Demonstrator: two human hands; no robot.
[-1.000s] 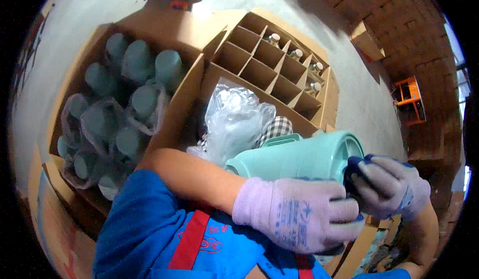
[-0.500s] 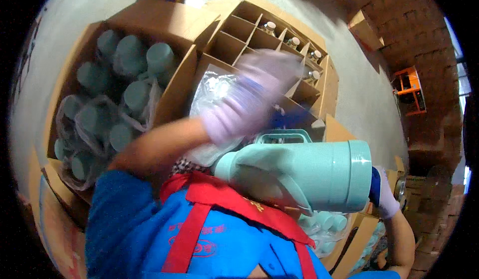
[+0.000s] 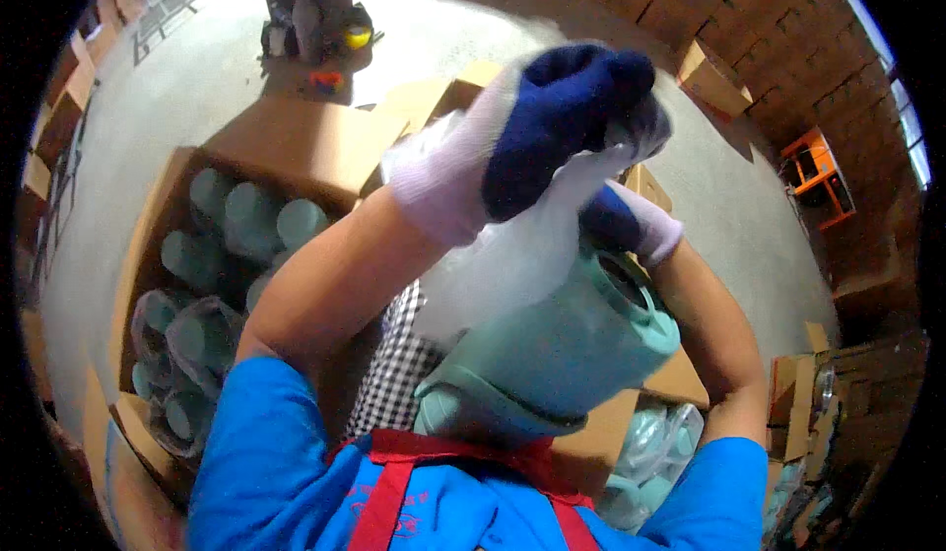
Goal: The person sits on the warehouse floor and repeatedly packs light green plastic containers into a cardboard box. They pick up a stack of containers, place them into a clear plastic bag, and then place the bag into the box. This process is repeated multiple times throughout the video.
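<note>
A pale green vacuum jug (image 3: 542, 354) lies tilted against my red apron (image 3: 434, 447), its narrower end at the lower left. Raised above it, my gloved left hand (image 3: 567, 127) has its fingers curled round a clear plastic bag (image 3: 512, 265), which hangs down over the jug's upper side. My gloved right hand (image 3: 631, 221) is closed at the bag's far edge, just above the jug's right end; the bag partly covers its fingertips. Both gloves are pale with dark blue palms. A black-and-white checked cloth (image 3: 394, 354) shows left of the jug.
On the left stands an open carton (image 3: 148, 245) of several green jugs, some bagged. Another carton with bagged green pieces (image 3: 650, 443) is at the lower right. Farther off are a brown box (image 3: 714, 83), an orange frame (image 3: 818, 176) and stacked cartons along the wall.
My left hand has risen with the plastic bag, from over the divided carton. My right hand has moved from the jug's end up to the bag. The jug has tilted, its right end higher.
</note>
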